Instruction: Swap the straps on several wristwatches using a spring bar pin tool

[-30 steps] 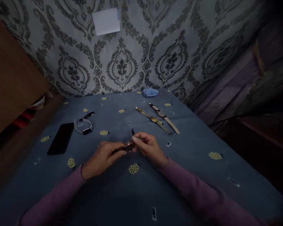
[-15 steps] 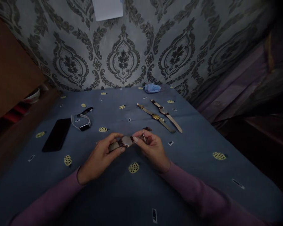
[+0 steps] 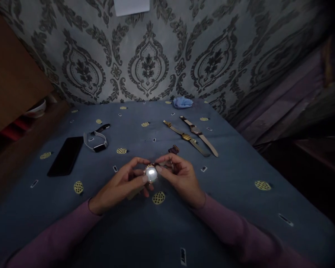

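A round wristwatch [image 3: 151, 174] with a bright glare on its disc is held between both hands above the blue cloth. My left hand [image 3: 121, 183] grips it from the left, with the thumb at the disc's edge and the fingers around the far side. The fingers of my right hand [image 3: 181, 178] are pinched on the strap at the watch's upper right. Part of the strap is hidden by the hands. Just beyond my right hand lies a small dark brown item [image 3: 174, 149], too small to name.
Two strap watches, one gold [image 3: 186, 137] and one round-faced [image 3: 195, 130], lie at the right. A blue crumpled cloth [image 3: 182, 102] is near the wall. At the left are a black phone [image 3: 66, 156], a white smartwatch [image 3: 99, 147] and a dark-strapped watch [image 3: 102, 128].
The watch has turned in my hands, and its disc now shows a bright reflection. My left fingers have shifted around it. More of the small brown item shows, and the view has moved slightly.
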The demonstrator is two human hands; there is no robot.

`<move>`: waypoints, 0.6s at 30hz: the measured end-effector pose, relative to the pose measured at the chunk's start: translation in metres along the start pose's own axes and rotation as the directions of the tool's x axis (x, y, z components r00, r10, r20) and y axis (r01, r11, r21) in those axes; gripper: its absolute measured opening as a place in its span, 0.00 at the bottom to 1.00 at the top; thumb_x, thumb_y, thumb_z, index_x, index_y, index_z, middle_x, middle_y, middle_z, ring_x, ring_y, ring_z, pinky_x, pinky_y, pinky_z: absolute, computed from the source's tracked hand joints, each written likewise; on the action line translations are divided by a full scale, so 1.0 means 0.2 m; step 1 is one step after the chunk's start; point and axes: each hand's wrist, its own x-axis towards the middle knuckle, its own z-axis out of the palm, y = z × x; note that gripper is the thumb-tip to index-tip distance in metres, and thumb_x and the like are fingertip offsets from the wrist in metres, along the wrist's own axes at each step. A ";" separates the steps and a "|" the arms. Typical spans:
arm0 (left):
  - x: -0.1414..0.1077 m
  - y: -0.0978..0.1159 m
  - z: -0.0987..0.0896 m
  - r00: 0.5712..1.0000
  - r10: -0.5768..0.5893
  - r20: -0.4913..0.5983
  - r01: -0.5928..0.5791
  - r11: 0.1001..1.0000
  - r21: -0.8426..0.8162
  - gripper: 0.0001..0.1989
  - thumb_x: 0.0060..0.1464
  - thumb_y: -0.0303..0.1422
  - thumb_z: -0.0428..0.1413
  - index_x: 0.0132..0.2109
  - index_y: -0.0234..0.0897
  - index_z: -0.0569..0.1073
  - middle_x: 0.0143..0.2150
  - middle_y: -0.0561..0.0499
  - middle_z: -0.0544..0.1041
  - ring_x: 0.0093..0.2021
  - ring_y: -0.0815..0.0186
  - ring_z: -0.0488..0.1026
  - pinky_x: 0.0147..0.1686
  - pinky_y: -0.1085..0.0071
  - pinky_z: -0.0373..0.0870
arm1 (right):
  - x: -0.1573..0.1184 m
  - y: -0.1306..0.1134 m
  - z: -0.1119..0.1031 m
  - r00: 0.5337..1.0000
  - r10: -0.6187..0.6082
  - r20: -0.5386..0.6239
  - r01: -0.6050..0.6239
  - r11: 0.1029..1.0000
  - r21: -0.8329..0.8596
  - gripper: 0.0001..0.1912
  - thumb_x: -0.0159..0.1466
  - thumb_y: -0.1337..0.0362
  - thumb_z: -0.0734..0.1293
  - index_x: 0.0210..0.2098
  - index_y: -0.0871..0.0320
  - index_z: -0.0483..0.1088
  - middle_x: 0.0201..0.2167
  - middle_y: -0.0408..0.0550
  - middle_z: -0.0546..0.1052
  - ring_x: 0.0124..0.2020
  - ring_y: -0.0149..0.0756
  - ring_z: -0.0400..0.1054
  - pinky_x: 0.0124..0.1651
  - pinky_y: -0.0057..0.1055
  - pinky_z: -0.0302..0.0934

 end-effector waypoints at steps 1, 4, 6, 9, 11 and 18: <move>0.00 -0.01 0.00 1.000 -0.009 -0.007 0.009 1.000 -0.003 0.21 0.60 0.38 0.57 0.56 0.37 0.62 0.36 0.48 0.77 0.32 0.67 0.75 0.32 0.71 0.67 | 0.00 0.00 0.00 1.000 0.000 0.008 0.000 1.000 0.007 0.05 0.56 0.63 0.74 0.32 0.54 0.76 0.26 0.42 0.75 0.26 0.30 0.68 0.31 0.29 0.64; 0.01 -0.04 0.02 1.000 -0.015 -0.019 0.015 1.000 -0.012 0.21 0.58 0.38 0.58 0.54 0.35 0.63 0.36 0.47 0.77 0.29 0.68 0.75 0.26 0.75 0.65 | 0.00 0.01 0.01 1.000 -0.010 0.009 0.010 1.000 0.023 0.04 0.55 0.63 0.74 0.31 0.53 0.77 0.28 0.42 0.76 0.29 0.32 0.70 0.34 0.31 0.65; 0.02 -0.05 0.04 0.999 -0.024 -0.025 0.023 0.999 -0.044 0.20 0.58 0.41 0.58 0.51 0.34 0.65 0.38 0.45 0.77 0.26 0.69 0.76 0.22 0.77 0.64 | 0.00 0.01 0.00 1.000 0.002 -0.001 -0.002 0.999 0.050 0.05 0.55 0.62 0.74 0.31 0.53 0.77 0.28 0.43 0.77 0.30 0.33 0.70 0.35 0.31 0.66; 0.03 -0.07 0.06 0.998 -0.051 -0.045 0.046 0.993 -0.110 0.18 0.56 0.43 0.59 0.44 0.33 0.68 0.42 0.43 0.77 0.23 0.71 0.76 0.17 0.79 0.63 | 0.00 0.00 0.00 0.999 0.047 -0.008 -0.046 0.994 0.100 0.07 0.57 0.58 0.73 0.34 0.53 0.77 0.29 0.44 0.77 0.31 0.34 0.70 0.33 0.31 0.65; 0.03 -0.07 0.07 0.996 -0.063 -0.064 0.053 0.987 -0.149 0.17 0.56 0.43 0.59 0.42 0.32 0.68 0.43 0.42 0.77 0.22 0.71 0.75 0.16 0.80 0.63 | 0.00 -0.01 0.00 0.997 0.073 -0.029 -0.070 0.992 0.102 0.10 0.58 0.56 0.73 0.36 0.53 0.76 0.30 0.46 0.77 0.30 0.34 0.69 0.28 0.28 0.62; 0.02 -0.08 0.09 0.991 -0.053 -0.123 0.022 0.970 -0.241 0.16 0.56 0.41 0.60 0.43 0.32 0.68 0.39 0.45 0.78 0.21 0.71 0.76 0.16 0.81 0.66 | -0.02 -0.01 0.00 0.974 0.215 -0.067 -0.202 0.966 0.160 0.17 0.55 0.52 0.74 0.35 0.56 0.69 0.26 0.42 0.75 0.14 0.20 0.49 0.14 0.23 0.37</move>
